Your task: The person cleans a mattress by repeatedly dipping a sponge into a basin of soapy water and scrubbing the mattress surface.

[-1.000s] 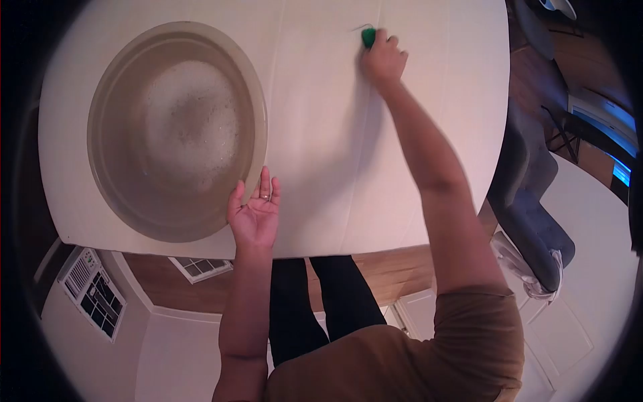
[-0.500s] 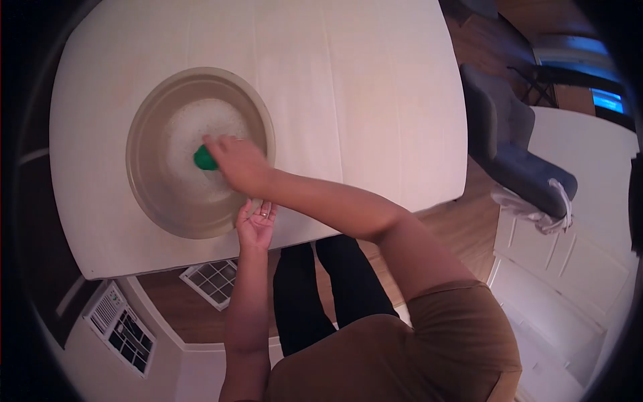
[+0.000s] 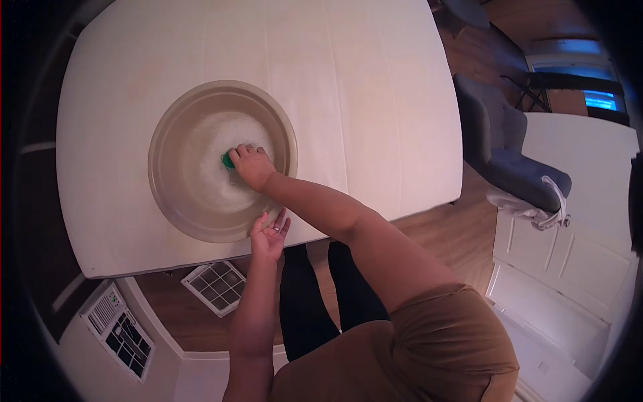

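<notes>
A round beige basin holds water with white suds and stands on a pale, padded-looking surface. Over the suds, inside the basin, my right hand is closed on a green object, perhaps a sponge or scrubber; the fingers hide part of it. My left hand is at the basin's near right rim, palm up with its fingers apart and a ring on one finger. It holds nothing.
A grey chair with a whitish cloth on it stands at the right, beside a white surface. A white gridded frame is below the near edge. Wooden floor shows at the right.
My right hand has carried the green object from the pale surface leftward into the basin and down to the suds. My left hand stays by the rim. The camera view has shifted.
</notes>
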The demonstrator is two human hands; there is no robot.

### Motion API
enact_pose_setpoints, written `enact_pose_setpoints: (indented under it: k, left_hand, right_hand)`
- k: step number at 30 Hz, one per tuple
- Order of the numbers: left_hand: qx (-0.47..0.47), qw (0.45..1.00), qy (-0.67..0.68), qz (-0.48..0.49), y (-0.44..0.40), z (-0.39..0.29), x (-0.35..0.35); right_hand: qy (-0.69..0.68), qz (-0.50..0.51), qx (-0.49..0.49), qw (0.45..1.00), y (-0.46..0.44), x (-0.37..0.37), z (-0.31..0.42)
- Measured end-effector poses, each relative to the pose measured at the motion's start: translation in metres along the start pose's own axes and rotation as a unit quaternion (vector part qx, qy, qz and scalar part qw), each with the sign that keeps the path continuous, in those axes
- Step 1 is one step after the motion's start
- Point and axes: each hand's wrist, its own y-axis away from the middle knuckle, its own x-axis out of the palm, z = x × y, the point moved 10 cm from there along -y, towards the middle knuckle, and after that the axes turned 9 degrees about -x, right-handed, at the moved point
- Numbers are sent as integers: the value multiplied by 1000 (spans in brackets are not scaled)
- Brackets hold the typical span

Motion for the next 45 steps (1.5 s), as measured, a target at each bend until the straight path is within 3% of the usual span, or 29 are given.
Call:
enact_pose_setpoints:
  k: [2, 4, 5, 7, 8, 10, 12, 14, 16, 21, 23, 24, 27, 29, 32, 34, 35, 36, 37, 39, 40, 41, 43, 45]
  left_hand:
    - [-2, 1000, 19, -7, 1, 9, -3]
    - [0, 999, 37, -7, -9, 12, -1]
    - [1, 999, 50, 2, -13, 16, -1]
    - [1, 998, 62, 9, -15, 26, 8]
    - [11, 998, 64, 6, -16, 28, 11]
    - [29, 997, 75, 2, -19, 35, 22]
    - [35, 986, 159, -48, -23, 38, 14]
    - [58, 984, 163, -44, -27, 35, 10]
    - [84, 983, 157, -37, -27, 35, 6]
    - [150, 976, 153, -28, -23, 40, 7]
    - [177, 971, 156, -27, -32, 37, 16]
    - [191, 970, 150, -26, -33, 37, 20]
    - [187, 970, 156, -2, -53, 42, 46]
    - [184, 969, 166, 22, -67, 39, 74]
    - [201, 956, 209, -49, -75, 47, 77]
    - [193, 944, 265, -26, -85, 43, 68]
    - [195, 943, 267, -22, -83, 40, 71]
    - [190, 946, 261, -28, -78, 41, 72]
    - [186, 949, 252, -33, -74, 39, 73]
    - [169, 949, 264, -23, -72, 36, 72]
    - [146, 948, 283, -17, -72, 42, 71]
    - [146, 949, 280, -12, -75, 44, 72]
    - [154, 951, 270, 4, -77, 42, 68]
    - [168, 947, 273, -3, -84, 42, 72]
  right_hand:
    - [2, -15, -7, 1000, 11, -5, 2]
    - [-76, -123, 3, 990, 19, -40, -4]
    - [-77, -118, -1, 990, 25, -46, -9]
    - [-317, -60, 87, 943, 43, -30, -44]
    - [-317, -56, 84, 943, 53, -34, -53]
    - [-457, -239, 17, 857, 90, -89, -79]
    - [-579, -248, 55, 775, 137, -97, -114]
    - [-432, -311, 73, 843, 190, -100, -169]
    - [-274, -269, 161, 909, 235, -97, -210]
    - [-214, -152, 221, 939, 257, -9, -235]
    - [-46, -171, 70, 982, 230, 8, -221]
    - [-52, -173, 116, 977, 200, 0, -249]
    - [66, -268, 109, 955, 67, -65, -344]
    - [88, -335, 119, 931, -3, -123, -392]
    - [60, -309, 119, 942, 5, -106, -387]
    - [-5, -226, 140, 964, 102, -49, -321]
    - [-72, -129, 145, 978, 159, -6, -283]
    - [-305, -113, 276, 904, 226, 37, -264]
    - [-125, -102, 29, 986, 249, 18, -201]
    - [-141, -40, 80, 986, 223, 38, -247]
    - [-176, -4, 172, 969, 171, 40, -301]
    - [24, -133, 89, 987, 104, -30, -321]
    - [87, -257, 108, 956, -5, -97, -401]
    - [55, -299, 114, 946, -35, -123, -420]
